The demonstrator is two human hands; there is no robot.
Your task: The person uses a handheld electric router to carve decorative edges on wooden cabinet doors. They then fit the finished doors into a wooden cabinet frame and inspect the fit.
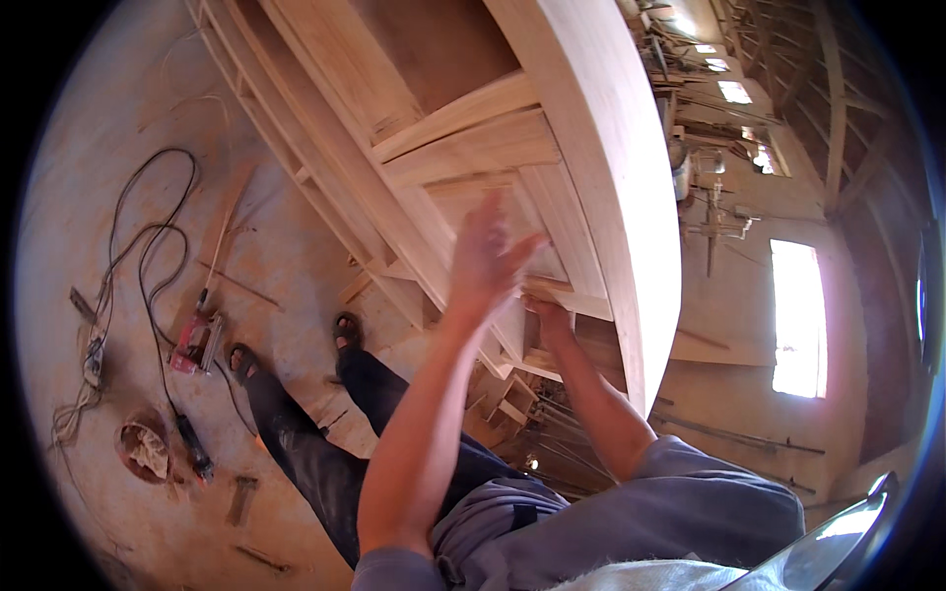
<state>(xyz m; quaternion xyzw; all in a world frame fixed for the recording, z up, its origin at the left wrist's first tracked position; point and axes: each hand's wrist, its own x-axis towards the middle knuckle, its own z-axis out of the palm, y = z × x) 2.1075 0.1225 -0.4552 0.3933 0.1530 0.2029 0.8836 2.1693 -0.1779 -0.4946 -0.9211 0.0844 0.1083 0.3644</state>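
A large pale wooden cabinet (626, 177) stands tilted across the top middle of the view. Set in its front is a framed door (567, 212) with a recessed centre panel. My left hand (488, 261) is raised in front of this door, thumb apart from the fingers and smeared by motion; it holds nothing. Lower and to the right, my right hand (552, 317) is at the door's bottom edge, fingers bent around it. Its fingertips are partly hidden by the wood. Below that edge, an opening in the cabinet (599, 340) shows.
On the floor at left lie a red power tool (195, 345), a looped dark cable (148, 231), a corded tool (192, 448), a round container (138, 453) and a hammer (239, 500). Wood offcuts (512, 404) lie below the cabinet. A bright window (798, 317) is at right.
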